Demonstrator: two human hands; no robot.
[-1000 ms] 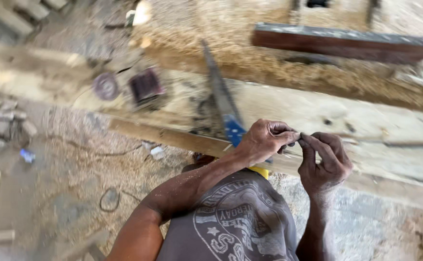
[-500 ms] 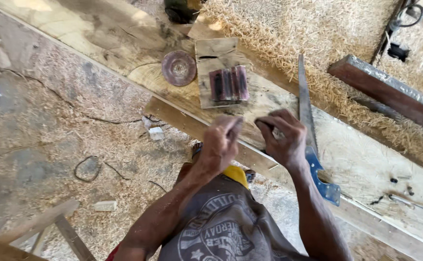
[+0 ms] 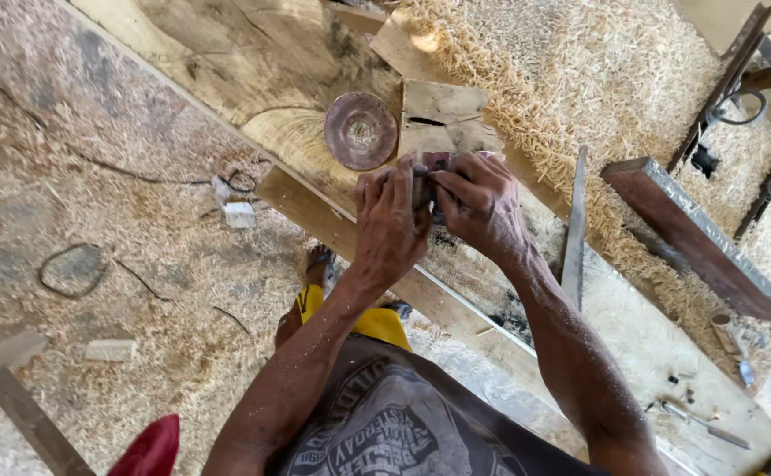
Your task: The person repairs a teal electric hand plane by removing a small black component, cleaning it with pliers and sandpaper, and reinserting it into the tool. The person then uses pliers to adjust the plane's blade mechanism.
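Head view: looking down past a grey printed shirt at two bare hands over a long wooden workbench [image 3: 315, 207] dusted with sawdust.
Left hand [image 3: 391, 225]: fingers curled shut around a small dark block [image 3: 429, 181], pinching its near side.
Right hand [image 3: 482, 207]: also closed on the same block, thumb and fingertips on its far side.
Small dark block: held just above the bench between both hands, mostly hidden by fingers; what it is made of I cannot tell.
Handling: likely light, rigid and compact; best gripped by its two short sides, as now.
Beyond the left hand: one rusty round disc [image 3: 361, 130] lying flat, touching one cracked board offcut [image 3: 443, 119].
Right of the right hand: one handsaw blade [image 3: 574, 225] flat on the bench; further right, one dark timber beam [image 3: 694, 238].
Count: two hands, one block, one disc, one saw.
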